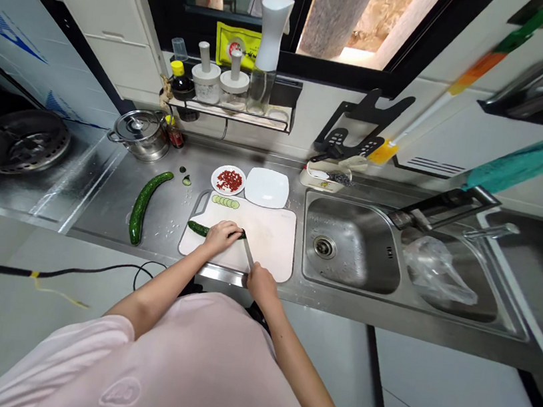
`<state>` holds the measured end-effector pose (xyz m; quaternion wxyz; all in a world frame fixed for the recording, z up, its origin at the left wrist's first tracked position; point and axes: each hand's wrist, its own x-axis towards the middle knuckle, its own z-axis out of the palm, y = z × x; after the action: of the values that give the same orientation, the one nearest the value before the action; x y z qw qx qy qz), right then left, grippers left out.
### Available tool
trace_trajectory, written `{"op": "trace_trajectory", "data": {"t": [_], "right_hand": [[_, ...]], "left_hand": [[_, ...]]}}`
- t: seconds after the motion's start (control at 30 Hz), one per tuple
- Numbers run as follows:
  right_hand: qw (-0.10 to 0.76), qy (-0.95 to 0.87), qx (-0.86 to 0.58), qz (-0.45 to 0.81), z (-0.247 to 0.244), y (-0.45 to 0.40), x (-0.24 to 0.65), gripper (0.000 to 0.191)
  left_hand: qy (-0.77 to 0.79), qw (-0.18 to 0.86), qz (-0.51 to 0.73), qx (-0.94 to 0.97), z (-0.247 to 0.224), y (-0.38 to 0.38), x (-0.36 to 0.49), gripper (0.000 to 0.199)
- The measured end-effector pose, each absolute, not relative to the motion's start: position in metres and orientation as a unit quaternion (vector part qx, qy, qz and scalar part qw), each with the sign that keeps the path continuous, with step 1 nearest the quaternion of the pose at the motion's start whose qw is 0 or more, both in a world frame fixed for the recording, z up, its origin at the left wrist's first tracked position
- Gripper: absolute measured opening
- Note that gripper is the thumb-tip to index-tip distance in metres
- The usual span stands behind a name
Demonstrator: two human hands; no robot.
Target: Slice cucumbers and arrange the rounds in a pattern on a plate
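On the white cutting board [272,234] lies a cucumber [198,228], held down by my left hand [221,237], whose fingers are bent over it. My right hand [261,284] is wrapped round the handle of a knife [248,253]. The blade's tip reaches the cucumber's right end, just beside my left fingertips. A row of several pale green slices [225,202] lies along the board's upper left. Behind the board are a plate of chopped red pieces [229,180] and a white plate [267,187] with nothing on it.
A whole cucumber [141,207] and small green scraps [186,180] lie on the counter at left. Behind them stands a lidded pot [140,134]. The sink [351,248] borders the board on the right; a seasoning rack [228,114] hangs above the counter.
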<state>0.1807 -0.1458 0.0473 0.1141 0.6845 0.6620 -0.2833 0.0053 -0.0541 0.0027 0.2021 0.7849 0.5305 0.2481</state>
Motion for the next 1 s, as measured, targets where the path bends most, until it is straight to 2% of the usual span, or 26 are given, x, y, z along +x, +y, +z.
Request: {"op": "trace_trajectory", "data": {"t": [0.3, 0.7, 0.9, 1.0], "right_hand": [[0.110, 0.660, 0.687, -0.282, 0.052, -0.147, 0.190, 0.025], [0.077, 0.657, 0.720, -0.208, 0.057, -0.144, 0.202, 0.029], [0.007, 0.670, 0.725, -0.159, 0.058, -0.141, 0.202, 0.027], [-0.024, 0.683, 0.719, -0.122, 0.058, -0.141, 0.202, 0.034]], "left_hand": [[0.534, 0.214, 0.230, 0.785, 0.009, -0.053, 0.005, 0.023], [0.558, 0.194, 0.219, 0.777, 0.013, -0.061, 0.005, 0.024], [0.595, 0.196, 0.300, 0.720, 0.014, -0.063, 0.000, 0.025], [0.627, 0.207, 0.368, 0.655, 0.018, -0.063, -0.002, 0.026]]}}
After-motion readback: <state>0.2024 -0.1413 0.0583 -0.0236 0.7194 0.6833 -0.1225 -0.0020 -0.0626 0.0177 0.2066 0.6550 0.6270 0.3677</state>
